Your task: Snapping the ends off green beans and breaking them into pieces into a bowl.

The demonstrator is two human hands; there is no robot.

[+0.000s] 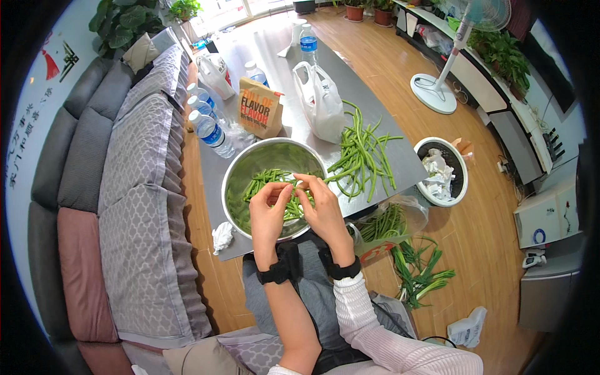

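Note:
Over a large stainless steel bowl (228, 187) on the grey table, both my hands meet with their fingertips nearly touching. My left hand (270, 211) pinches the end of a green bean between thumb and forefinger. My right hand (321, 206) holds the same long bean, which seems to run out past its knuckles to the right. Short pieces of green bean (267, 179) lie in the bowl below. A loose pile of whole long green beans (361, 159) rests on the table just right of the bowl.
Water bottles (211, 133), a brown paper bag (260, 107) and a white plastic bag (319, 105) stand behind the bowl. Crumpled tissue (222, 236) lies at its left. A bag of long beans (384, 222), green onions (419, 272) and a waste bin (461, 187) are to the right.

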